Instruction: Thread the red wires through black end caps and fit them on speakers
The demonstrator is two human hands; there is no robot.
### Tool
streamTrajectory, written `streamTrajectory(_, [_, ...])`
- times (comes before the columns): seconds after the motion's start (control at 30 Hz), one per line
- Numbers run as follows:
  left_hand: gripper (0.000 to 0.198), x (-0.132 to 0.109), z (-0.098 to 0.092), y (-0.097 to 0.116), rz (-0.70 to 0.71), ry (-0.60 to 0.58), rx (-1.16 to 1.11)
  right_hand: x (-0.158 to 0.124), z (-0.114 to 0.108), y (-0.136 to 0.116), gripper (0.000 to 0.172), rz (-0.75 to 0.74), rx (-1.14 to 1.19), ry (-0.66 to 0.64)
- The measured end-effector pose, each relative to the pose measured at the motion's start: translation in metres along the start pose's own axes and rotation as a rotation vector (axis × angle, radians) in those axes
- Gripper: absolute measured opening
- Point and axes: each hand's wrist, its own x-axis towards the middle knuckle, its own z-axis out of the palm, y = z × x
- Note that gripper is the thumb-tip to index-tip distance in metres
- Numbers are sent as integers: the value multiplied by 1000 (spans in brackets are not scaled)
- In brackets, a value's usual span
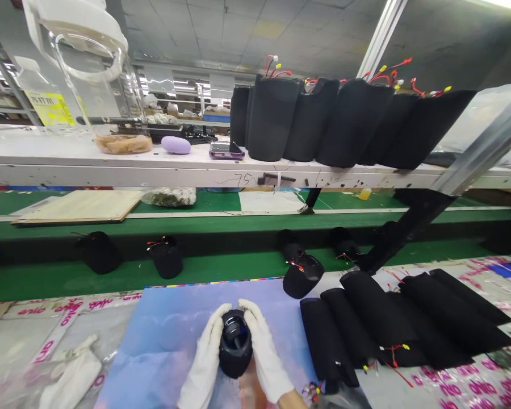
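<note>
Both of my hands wear white gloves. My left hand [208,349] presses on the left side of a black rounded cylinder that looks like a speaker body [235,355]. My right hand [264,352] closes on its right side, fingers along the upper edge. The end facing me shows a dark, glossy recess with a crossbar. Beneath it lies a blue and pink printed sheet [162,335]. Just right of my hands, several black fabric-covered tubes [327,335] lie side by side, with red and yellow-tipped wires sticking out.
Beyond the sheet runs a green conveyor belt [221,261] carrying several black tubes [166,258]. A white shelf [174,173] crosses above, holding upright black tubes [272,119], a phone [226,150], a purple oval case [176,145] and a clear jug [97,85]. A white glove [72,378] lies left.
</note>
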Motion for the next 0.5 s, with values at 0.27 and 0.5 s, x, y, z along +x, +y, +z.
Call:
streamTrajectory(0.27, [67,-5,-5,3,55,-144,130,-4,-21,1,52,-79,-62,-190])
streamTrajectory(0.5, [51,-7,-13,8,121,-163,236,-14,-34,-5,69,-183,-151,-332])
